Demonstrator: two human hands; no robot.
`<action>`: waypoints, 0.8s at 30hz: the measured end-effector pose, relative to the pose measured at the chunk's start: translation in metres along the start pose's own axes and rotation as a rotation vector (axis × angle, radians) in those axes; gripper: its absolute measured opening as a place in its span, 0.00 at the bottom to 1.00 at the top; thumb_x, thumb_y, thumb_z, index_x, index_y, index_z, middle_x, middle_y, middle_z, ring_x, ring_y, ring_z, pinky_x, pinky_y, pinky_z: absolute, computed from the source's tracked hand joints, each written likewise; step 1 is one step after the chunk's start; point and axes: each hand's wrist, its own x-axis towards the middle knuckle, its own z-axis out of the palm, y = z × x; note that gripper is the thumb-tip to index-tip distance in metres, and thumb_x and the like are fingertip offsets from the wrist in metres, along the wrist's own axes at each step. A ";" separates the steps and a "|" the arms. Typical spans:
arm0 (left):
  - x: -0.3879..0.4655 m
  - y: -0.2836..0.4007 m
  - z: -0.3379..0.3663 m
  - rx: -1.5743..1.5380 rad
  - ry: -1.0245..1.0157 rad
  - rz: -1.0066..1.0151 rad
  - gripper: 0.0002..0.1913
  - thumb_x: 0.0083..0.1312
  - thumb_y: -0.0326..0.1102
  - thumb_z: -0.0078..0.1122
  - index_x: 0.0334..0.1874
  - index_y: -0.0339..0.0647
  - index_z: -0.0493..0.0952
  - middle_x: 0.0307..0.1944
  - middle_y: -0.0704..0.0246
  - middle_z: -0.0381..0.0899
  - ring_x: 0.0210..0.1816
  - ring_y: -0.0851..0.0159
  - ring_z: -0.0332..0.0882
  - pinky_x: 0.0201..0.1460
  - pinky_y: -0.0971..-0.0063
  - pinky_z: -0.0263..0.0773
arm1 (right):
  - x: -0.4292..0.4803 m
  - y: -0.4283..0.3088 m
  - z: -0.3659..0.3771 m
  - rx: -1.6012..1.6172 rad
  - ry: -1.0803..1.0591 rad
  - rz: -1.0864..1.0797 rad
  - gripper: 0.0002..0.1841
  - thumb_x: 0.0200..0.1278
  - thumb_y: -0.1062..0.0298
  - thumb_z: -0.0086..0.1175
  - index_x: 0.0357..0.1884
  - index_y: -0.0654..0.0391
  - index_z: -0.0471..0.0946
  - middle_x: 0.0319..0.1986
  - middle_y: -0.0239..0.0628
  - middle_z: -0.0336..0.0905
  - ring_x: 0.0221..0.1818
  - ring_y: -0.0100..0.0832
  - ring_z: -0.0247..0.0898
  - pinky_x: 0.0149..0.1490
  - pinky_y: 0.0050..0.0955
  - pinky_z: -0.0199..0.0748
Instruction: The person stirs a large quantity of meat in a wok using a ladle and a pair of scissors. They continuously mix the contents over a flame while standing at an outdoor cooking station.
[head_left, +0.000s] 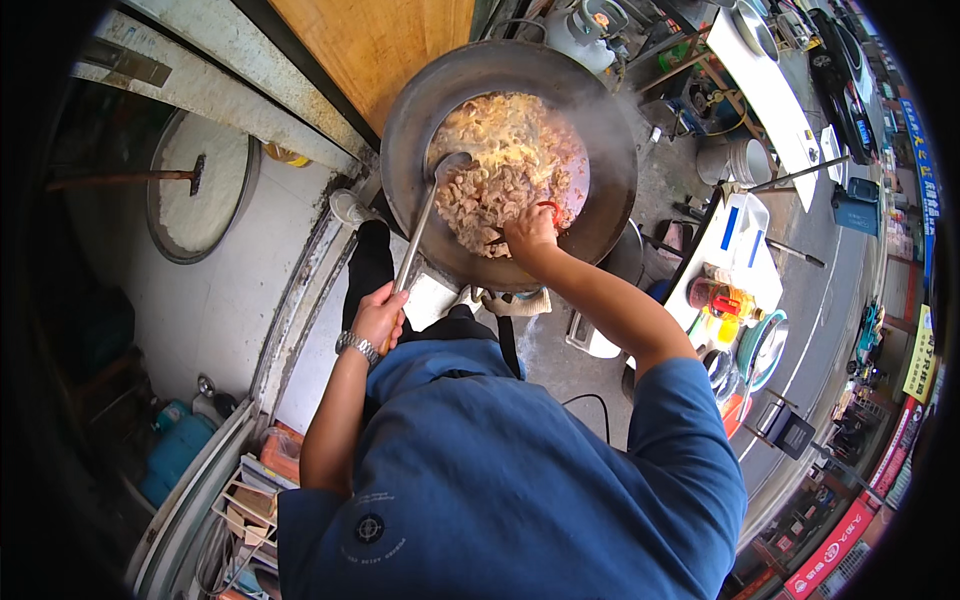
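Note:
A large dark wok (619, 161) holds a steaming stew of meat pieces (487, 206) in pale, foamy liquid. My left hand (377, 315), with a metal-banded watch at the wrist, is closed round the lower end of a long metal ladle's handle (417, 244). The ladle's bowl (453, 163) rests in the stew's left part. Over the wok's near right part, my right hand (532, 229) grips scissors with a red handle (555, 213); their dark blades point left, low over the meat. How far the blades are apart I cannot tell.
A metal door track runs along the left, beside a big round pan of white food (199, 187). At the right, a side table holds oil bottles (724, 300), bowls and a white tray (742, 217). A gas cylinder (574, 37) stands behind the wok; a bucket (739, 161) is farther right.

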 end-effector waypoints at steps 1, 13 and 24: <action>0.001 0.000 0.000 0.028 0.013 -0.022 0.09 0.69 0.42 0.54 0.42 0.45 0.72 0.18 0.74 0.67 0.11 0.76 0.63 0.09 0.79 0.58 | 0.008 0.001 -0.001 0.069 -0.081 -0.026 0.14 0.63 0.64 0.49 0.48 0.54 0.78 0.48 0.44 0.79 0.51 0.43 0.75 0.48 0.40 0.73; 0.004 0.001 -0.002 -0.004 0.014 -0.026 0.08 0.70 0.40 0.53 0.37 0.44 0.71 0.16 0.76 0.66 0.10 0.77 0.62 0.07 0.80 0.57 | -0.003 0.047 -0.008 0.327 -0.361 0.054 0.44 0.51 0.34 0.61 0.57 0.66 0.68 0.54 0.56 0.74 0.59 0.50 0.70 0.61 0.41 0.69; 0.004 0.001 -0.002 -0.030 -0.007 0.010 0.08 0.70 0.39 0.53 0.37 0.44 0.72 0.16 0.76 0.66 0.10 0.78 0.62 0.07 0.80 0.57 | 0.013 0.047 -0.012 0.425 -0.199 0.064 0.28 0.60 0.54 0.46 0.57 0.66 0.69 0.50 0.55 0.77 0.57 0.48 0.73 0.57 0.42 0.71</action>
